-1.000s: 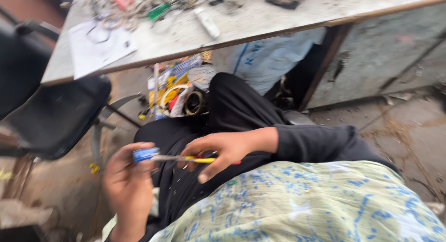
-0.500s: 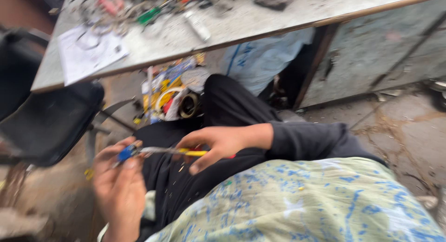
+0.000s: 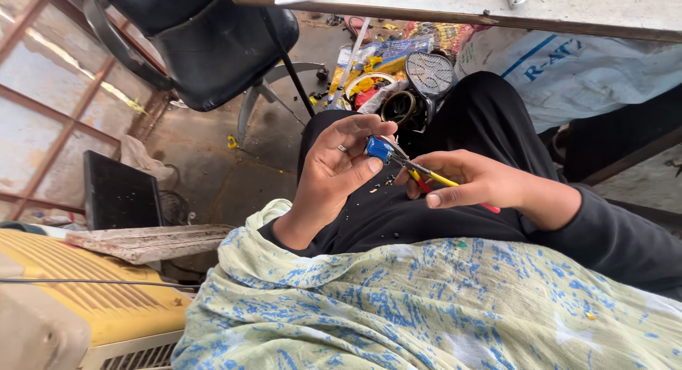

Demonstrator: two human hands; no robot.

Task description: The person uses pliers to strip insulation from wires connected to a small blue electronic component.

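Left hand pinches a small blue part between thumb and fingers, above the lap. Right hand grips yellow-handled pliers, tip touching the blue part. Black chair beside the desk.

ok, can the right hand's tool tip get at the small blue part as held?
Probably yes. The left hand pinches the small blue part at its fingertips with the part's right side bare, and the right hand already has the yellow-and-red-handled tool angled onto it; nothing lies between them.
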